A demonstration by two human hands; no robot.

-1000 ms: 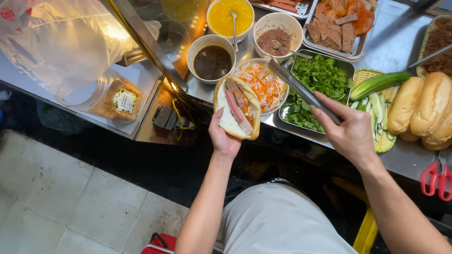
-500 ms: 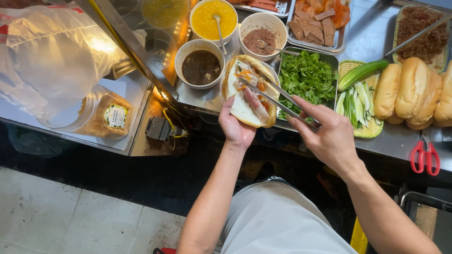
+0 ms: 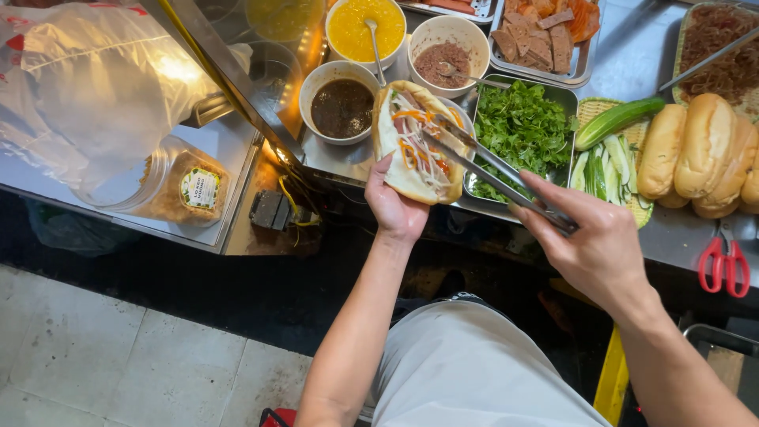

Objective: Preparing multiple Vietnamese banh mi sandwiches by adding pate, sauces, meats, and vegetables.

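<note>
The right hand [image 3: 589, 245] is closed around the handle end of metal tongs [image 3: 490, 170], whose tips reach into the filling of a split roll [image 3: 415, 142]. The left hand [image 3: 393, 207] cups that roll from below, fingers curled round its underside, holding it open above the counter edge. The roll holds pale meat with shredded carrot and white strands. Just behind it sits a bowl of dark sauce [image 3: 341, 107], and to the right a tray of green herbs [image 3: 522, 130]. Further right lie cucumber [image 3: 617, 122] and plain rolls [image 3: 700, 154], with red scissors [image 3: 723, 265] near the edge. Farthest back stand a yellow sauce bowl [image 3: 364, 30] and a bowl of mince [image 3: 447, 59].
</note>
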